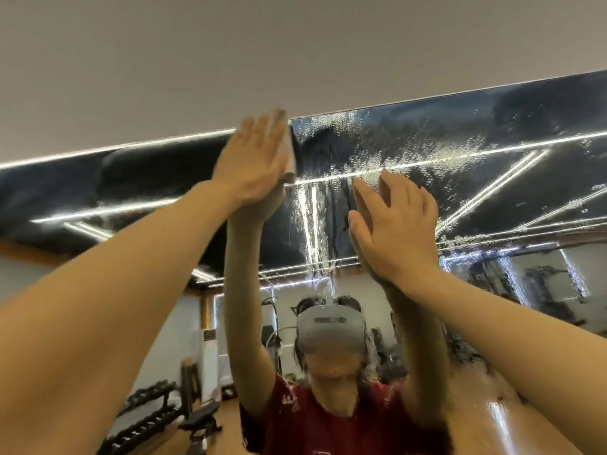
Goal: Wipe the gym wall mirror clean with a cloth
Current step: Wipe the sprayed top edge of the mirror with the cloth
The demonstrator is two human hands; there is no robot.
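Both arms up high at mirror (427, 152). Left hand (253, 165) flat, fingers straight, pressing cloth (289, 152) on glass right at mirror's top edge, just under wall (295, 50). Cloth pale, mostly hidden behind hand. Right hand (394, 224) open wide, fingers spread, holding nothing, palm near glass, lower than left hand; touching or not, cannot tell. Glass right of cloth covered in water drops (394, 149). Glass left of cloth looks dark, smooth. Weights rack (147, 418) shows in mirror, low on left.
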